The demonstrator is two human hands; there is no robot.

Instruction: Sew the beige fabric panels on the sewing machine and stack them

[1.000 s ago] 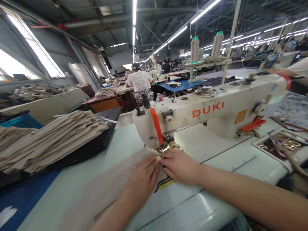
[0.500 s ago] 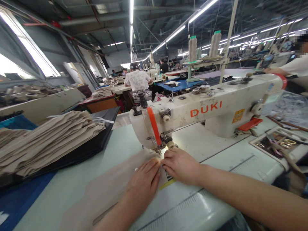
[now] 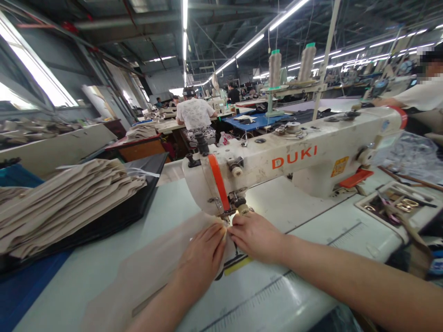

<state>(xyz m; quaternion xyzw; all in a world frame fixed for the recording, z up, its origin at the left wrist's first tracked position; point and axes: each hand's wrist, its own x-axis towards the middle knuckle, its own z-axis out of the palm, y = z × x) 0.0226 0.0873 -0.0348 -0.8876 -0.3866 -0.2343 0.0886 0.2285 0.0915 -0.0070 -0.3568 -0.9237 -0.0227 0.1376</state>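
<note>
A beige fabric piece [image 3: 148, 260] lies on the sewing machine's pale table, its far end under the needle area. My left hand [image 3: 204, 251] rests on this fabric with fingers stretched forward, close together, fingertips just in front of the presser foot [image 3: 226, 216]. Curled in beside it, my right hand [image 3: 254, 235] pinches the fabric's edge to the right of the needle. The fingertips of both hands almost meet, and they partly cover the fabric there. Above them stands the white sewing machine [image 3: 256, 159] with an orange stripe and the letters DUKI.
A stack of folded beige fabric pieces [image 3: 69, 203] lies on black material at left. At right, a tray [image 3: 398, 210] holds scissors and metal rings. Thread cones [image 3: 275, 69] stand behind the machine. A person in a patterned shirt [image 3: 195, 113] sits ahead; another person's arm [image 3: 391, 101] shows at right.
The whole view has shifted slightly left. Both hands stay close to the needle, and the fabric beneath them has moved little. A dark edge now shows below the fabric near my left thumb.
</note>
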